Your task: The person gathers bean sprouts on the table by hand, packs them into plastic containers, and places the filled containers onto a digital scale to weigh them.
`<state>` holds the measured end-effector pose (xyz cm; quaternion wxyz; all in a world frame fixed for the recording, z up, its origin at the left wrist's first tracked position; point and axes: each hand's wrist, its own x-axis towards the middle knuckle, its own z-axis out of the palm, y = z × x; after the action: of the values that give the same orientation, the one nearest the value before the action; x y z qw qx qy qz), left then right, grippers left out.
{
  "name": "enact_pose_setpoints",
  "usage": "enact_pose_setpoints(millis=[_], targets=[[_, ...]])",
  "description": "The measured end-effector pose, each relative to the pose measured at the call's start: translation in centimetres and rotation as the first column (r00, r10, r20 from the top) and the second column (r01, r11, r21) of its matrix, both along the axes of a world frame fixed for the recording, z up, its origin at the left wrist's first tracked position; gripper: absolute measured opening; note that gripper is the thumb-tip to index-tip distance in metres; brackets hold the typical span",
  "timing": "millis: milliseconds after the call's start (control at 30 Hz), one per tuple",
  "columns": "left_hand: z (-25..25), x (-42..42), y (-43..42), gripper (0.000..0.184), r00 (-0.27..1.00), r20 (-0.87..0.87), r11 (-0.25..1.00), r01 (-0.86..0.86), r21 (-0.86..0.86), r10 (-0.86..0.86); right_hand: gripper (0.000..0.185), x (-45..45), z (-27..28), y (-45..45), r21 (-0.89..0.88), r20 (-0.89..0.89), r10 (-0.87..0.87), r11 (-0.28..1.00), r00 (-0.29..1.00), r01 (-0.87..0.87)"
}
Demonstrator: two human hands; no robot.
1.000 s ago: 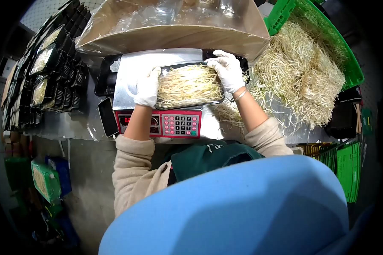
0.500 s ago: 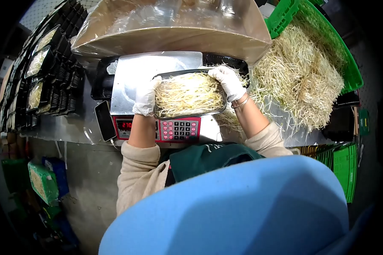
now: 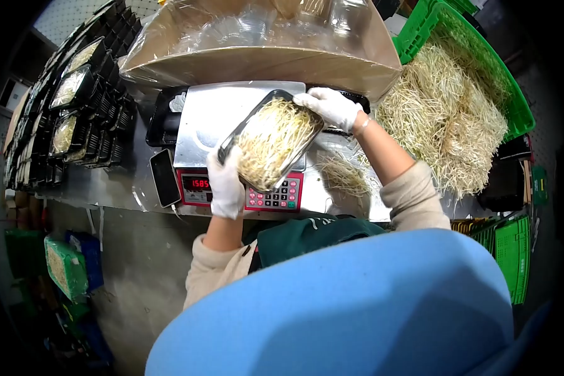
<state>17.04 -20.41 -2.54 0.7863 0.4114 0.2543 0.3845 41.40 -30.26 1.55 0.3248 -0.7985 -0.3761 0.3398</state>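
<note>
A black plastic tray full of bean sprouts (image 3: 276,141) is held at a slant above a scale (image 3: 207,119) with a metal plate and red keypad panel. My left hand (image 3: 225,185), in a white glove, grips the tray's lower left side. At its upper right corner, my gloved right hand (image 3: 329,108) has its fingers closed on the rim. The scale's red display (image 3: 198,182) is lit. Loose sprouts (image 3: 343,175) lie on the metal table to the right of the scale.
Stacks of black trays (image 3: 91,119), some filled, stand at left. A phone (image 3: 165,178) lies beside the scale. Behind it is a cardboard box (image 3: 263,62) of clear plastic containers. A sprout heap (image 3: 445,119) spills from a green crate (image 3: 514,94) at right.
The tray has turned from nearly level to a slant, its right end raised toward the box. My left hand has moved down, my right slightly up. The display digits differ.
</note>
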Motion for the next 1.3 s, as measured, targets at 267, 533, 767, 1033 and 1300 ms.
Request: enact_pose_setpoints(millis=[267,533,767,1033,1300], targets=[[-0.8,-3.9,-0.7,0.025,0.816,-0.456,0.867,0.470,0.163,-0.356,0.078,0.5,0.6,9.0,-0.250,0.295,0.162,0.964,0.942,-0.087],[0.7,-1.7,-0.8,0.028,0.773,-0.378,0.855,0.503,-0.127,-0.510,0.064,-0.9,-0.8,9.5,-0.270,0.341,0.163,0.960,0.926,-0.069],[-2.5,-1.7,-2.3,0.021,0.964,-0.187,0.975,0.208,0.077,-0.191,0.080,-0.9,1.1,6.1,-0.102,0.194,-0.092,0.988,0.977,0.113],[-0.2,0.5,-4.0,0.055,0.872,-0.084,0.859,0.451,-0.242,-0.481,0.082,-4.2,5.8,4.4,-0.187,-0.019,0.023,0.982,1.000,-0.026],[-0.4,1.8,-4.4,0.049,0.885,-0.078,0.876,0.436,-0.205,-0.459,0.059,-0.5,-2.7,9.0,-0.251,0.409,0.140,0.967,0.902,-0.036]])
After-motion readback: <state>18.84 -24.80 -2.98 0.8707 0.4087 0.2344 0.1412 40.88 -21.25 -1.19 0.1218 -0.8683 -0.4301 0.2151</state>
